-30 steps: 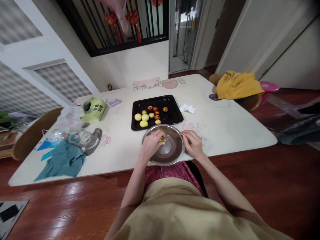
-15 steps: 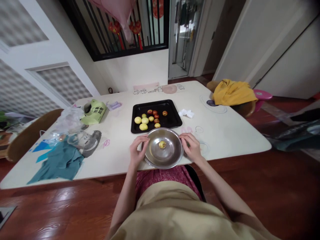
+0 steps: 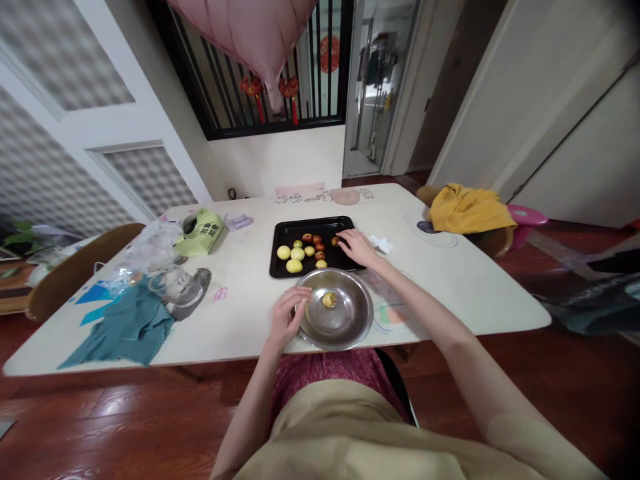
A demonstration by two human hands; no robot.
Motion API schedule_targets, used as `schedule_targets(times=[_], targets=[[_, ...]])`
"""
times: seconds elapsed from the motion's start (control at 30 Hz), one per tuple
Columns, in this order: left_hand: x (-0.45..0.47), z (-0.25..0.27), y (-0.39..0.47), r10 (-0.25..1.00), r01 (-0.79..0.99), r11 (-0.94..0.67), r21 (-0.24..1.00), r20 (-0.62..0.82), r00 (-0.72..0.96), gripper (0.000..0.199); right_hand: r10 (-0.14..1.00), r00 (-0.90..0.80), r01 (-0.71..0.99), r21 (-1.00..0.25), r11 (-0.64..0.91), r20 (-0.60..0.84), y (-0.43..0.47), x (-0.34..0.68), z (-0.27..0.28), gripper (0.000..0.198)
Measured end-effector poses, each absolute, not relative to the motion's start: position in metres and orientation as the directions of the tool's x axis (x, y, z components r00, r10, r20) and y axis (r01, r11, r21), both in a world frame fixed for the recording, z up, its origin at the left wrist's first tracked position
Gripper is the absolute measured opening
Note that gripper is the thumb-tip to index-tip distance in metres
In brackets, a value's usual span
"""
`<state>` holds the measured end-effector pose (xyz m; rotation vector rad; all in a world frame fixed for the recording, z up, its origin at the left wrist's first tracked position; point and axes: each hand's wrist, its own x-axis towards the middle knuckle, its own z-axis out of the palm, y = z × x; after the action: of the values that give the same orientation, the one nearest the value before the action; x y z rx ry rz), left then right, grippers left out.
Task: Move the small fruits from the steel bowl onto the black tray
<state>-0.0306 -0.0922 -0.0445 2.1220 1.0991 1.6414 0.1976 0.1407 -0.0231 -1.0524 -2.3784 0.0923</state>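
Note:
A round stainless steel bowl (image 3: 345,330) stands at the table's near edge with one small yellow-brown fruit (image 3: 329,300) inside. My left hand (image 3: 289,316) grips the bowl's left rim, fingers curled over it. Behind the bowl lies a black baking tray (image 3: 345,227). Yellow fruits (image 3: 297,254) fill its left part, and smaller reddish-brown fruits (image 3: 319,248) sit in the middle. My right hand (image 3: 361,248) reaches over the tray's right side, fingers stretched out, tips at a lone brown-red fruit (image 3: 335,241). The fingers partly cover that fruit.
A crumpled white tissue (image 3: 382,245) lies right of the tray. To the left are a green bag (image 3: 203,233), clear plastic (image 3: 150,250) and a teal cloth (image 3: 123,327). A yellow cloth (image 3: 467,208) hangs over a chair at the right. A pink balloon (image 3: 255,33) hangs beyond the table.
My right hand has let go of the bowl's right rim and moved forward to the lone fruit in the tray. My left hand stays at the bowl. The view has tilted up slightly.

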Motion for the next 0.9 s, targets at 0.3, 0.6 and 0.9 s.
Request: schedule_targets(times=[0.3, 0.6, 0.9], targets=[[-0.031, -0.045, -0.093, 0.678, 0.414, -0.693, 0.591, 0.729, 0.095, 0.025, 0.729, -0.585, 0.680, -0.275, 0.679, 0.354, 0.161, 0.181, -0.050, 0.029], [-0.031, -0.045, -0.093, 0.689, 0.422, -0.680, 0.600, 0.720, 0.085, 0.026, 0.681, -0.598, 0.537, -0.419, 0.732, 0.423, 0.155, 0.193, -0.060, 0.034], [-0.030, -0.046, -0.094, 0.692, 0.429, -0.675, 0.600, 0.717, 0.085, 0.024, 0.655, -0.480, 0.406, -0.514, 0.756, 0.584, 0.109, 0.203, -0.022, 0.032]])
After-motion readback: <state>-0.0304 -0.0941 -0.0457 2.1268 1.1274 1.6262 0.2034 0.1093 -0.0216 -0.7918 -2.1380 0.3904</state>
